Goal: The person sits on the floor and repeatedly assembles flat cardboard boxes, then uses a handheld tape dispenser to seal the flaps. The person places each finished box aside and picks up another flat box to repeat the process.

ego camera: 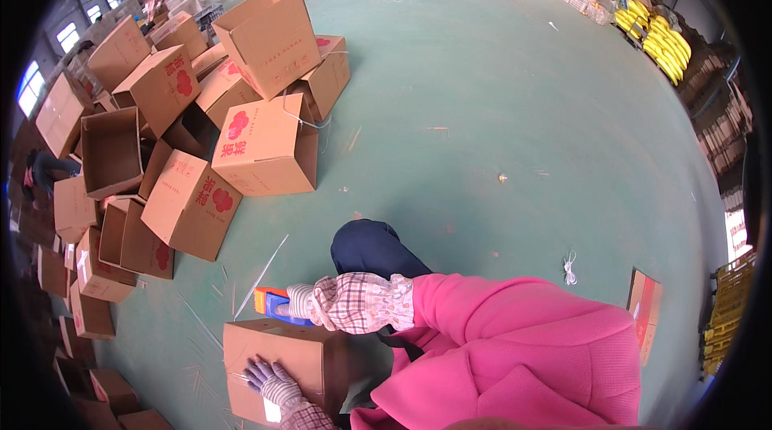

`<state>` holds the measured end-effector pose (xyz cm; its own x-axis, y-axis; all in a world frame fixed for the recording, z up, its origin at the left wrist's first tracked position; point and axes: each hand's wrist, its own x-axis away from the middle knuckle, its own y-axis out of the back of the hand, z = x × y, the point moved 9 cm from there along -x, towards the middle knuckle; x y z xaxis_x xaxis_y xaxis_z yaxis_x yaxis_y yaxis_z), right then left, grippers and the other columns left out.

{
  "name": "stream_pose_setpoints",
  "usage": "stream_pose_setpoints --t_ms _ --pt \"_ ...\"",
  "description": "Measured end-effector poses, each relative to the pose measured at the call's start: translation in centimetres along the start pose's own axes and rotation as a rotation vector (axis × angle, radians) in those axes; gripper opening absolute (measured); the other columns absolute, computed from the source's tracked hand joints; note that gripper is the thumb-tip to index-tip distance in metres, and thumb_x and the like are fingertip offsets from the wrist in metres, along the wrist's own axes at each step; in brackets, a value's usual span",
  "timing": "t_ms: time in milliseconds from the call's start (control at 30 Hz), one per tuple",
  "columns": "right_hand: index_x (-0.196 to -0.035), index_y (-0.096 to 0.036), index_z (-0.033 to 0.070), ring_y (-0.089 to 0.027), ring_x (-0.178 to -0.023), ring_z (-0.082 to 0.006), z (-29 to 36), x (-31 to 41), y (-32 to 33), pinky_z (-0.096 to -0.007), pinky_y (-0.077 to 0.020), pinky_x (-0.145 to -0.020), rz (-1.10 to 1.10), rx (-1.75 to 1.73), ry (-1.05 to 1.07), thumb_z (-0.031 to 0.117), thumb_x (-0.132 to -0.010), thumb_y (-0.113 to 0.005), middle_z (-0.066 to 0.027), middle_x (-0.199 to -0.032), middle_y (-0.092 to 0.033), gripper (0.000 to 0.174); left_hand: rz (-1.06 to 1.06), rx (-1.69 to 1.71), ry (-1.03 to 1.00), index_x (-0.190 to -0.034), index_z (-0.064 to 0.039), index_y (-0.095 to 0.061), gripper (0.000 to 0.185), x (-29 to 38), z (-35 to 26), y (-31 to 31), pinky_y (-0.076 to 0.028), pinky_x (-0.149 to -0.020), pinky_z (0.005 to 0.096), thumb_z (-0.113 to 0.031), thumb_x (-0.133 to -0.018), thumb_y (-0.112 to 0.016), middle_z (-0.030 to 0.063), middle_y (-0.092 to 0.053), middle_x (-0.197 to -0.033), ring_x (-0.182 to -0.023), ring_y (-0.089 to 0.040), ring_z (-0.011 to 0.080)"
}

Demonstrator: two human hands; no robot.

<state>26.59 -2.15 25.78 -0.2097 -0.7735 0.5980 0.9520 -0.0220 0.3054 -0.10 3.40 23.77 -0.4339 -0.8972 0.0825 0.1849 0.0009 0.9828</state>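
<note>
A closed cardboard carton (277, 342) stands on the floor in front of me, close to my knees. My left hand (274, 382), in a striped glove with purplish fingers, lies flat on its top with the fingers spread. A white patch (272, 410) shows beside that wrist. At the carton's far upper edge, my right hand (300, 302) grips a blue and orange tape dispenser (271, 303). The striped glove and a checked sleeve cover (362, 303) hide part of the handle. Whether the dispenser touches the carton, I cannot tell.
Several open cartons with red print (265, 146) lie heaped on the left. White string (570, 267) and a flat cardboard piece (645, 315) lie on the green floor (446, 146). Yellow crates (730, 315) stand at right. A person (48, 173) bends behind the heap.
</note>
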Motion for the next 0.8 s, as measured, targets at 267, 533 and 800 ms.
stream_pose_setpoints --t_ms 267,533,800 --pt "-0.131 -0.053 0.014 -0.058 -0.118 -0.0282 6.0 1.8 -16.0 -0.0375 -0.0452 -0.100 0.185 0.749 0.423 0.040 -0.094 -0.053 -0.0120 -0.127 -0.061 0.046 -0.148 0.852 1.089 -0.152 -0.007 -0.028 0.064 11.1 21.1 -11.9 -0.024 -0.118 0.0425 -0.049 -0.104 -0.024 0.0085 -0.027 -0.159 -0.144 -0.030 0.0296" --pt "-0.127 -0.056 0.013 -0.060 -0.112 -0.0242 -0.8 -4.1 -18.1 -0.0389 -0.0519 -0.090 0.196 -0.744 -0.243 0.026 -0.099 -0.049 -0.0025 -0.125 -0.062 0.031 -0.035 2.108 1.234 -0.146 -0.002 -0.038 0.074 11.3 12.4 -10.6 -0.036 -0.112 0.0435 -0.059 -0.099 -0.032 0.0113 -0.044 -0.149 -0.134 -0.044 0.0304" --pt "-0.129 -0.046 -0.008 -0.065 -0.106 -0.0363 4.2 -0.2 -2.3 -0.0432 -0.0527 -0.090 -0.141 0.801 0.291 0.042 -0.088 -0.066 -0.0241 -0.116 -0.065 0.068 -0.256 2.277 0.956 -0.134 0.002 -0.050 0.057 10.2 0.8 -11.7 -0.049 -0.095 0.0414 -0.044 -0.102 -0.037 0.0146 -0.060 -0.128 -0.110 -0.060 0.0299"
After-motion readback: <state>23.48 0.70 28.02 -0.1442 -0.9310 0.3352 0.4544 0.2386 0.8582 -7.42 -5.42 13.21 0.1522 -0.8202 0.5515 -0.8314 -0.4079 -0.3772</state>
